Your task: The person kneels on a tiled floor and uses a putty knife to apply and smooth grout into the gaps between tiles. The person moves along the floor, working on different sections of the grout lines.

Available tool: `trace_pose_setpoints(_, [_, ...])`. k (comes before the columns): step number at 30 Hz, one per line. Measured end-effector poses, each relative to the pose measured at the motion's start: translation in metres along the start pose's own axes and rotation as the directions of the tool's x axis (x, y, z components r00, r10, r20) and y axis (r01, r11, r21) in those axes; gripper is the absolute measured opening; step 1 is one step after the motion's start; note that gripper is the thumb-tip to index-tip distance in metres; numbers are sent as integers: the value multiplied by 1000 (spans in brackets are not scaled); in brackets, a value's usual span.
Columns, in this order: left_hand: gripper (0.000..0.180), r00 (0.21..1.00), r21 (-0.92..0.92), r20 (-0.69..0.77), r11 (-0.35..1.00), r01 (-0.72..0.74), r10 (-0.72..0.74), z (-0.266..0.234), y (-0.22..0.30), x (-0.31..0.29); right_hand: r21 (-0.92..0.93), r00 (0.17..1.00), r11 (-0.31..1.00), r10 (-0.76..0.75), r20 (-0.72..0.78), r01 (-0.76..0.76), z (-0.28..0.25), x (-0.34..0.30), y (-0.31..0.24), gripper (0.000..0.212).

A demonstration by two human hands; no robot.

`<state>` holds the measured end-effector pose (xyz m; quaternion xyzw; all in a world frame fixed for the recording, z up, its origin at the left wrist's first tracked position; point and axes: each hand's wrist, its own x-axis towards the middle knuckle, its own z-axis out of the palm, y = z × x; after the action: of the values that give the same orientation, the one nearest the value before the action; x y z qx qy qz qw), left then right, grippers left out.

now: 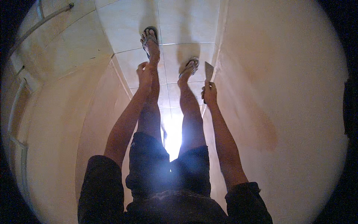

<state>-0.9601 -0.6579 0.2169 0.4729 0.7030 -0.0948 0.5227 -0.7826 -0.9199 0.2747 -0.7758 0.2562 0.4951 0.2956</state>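
Observation:
My right hand [210,93] is closed round the handle of a putty knife [209,71]. Its flat, wide blade points away from me, close beside the right wall [276,97]. My left hand [144,74] hangs in front of my left shin, touching no wall. Its fingers are loosely bent, with a small gap at the thumb, and nothing shows in them. Dim light hides the finer detail of both hands.
I stand in flip-flops on a pale tiled floor [179,24] in a narrow passage. A lower wall [108,93] rises on the left, its corner near my left foot. Pipes [41,23] run at the far left. Bright light [172,138] shines between my legs.

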Motion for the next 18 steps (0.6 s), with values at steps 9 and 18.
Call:
trace_pose_setpoints(9, [30,918,-326,393,940,97,42,110,-73,-117,22,997,999,27,74,-29,19,24,142,31])
trace_pose_setpoints(18, [47,552,288,543,477,-830,633,190,-107,-55,12,979,1000,-8,205,5,15,133,129,31])
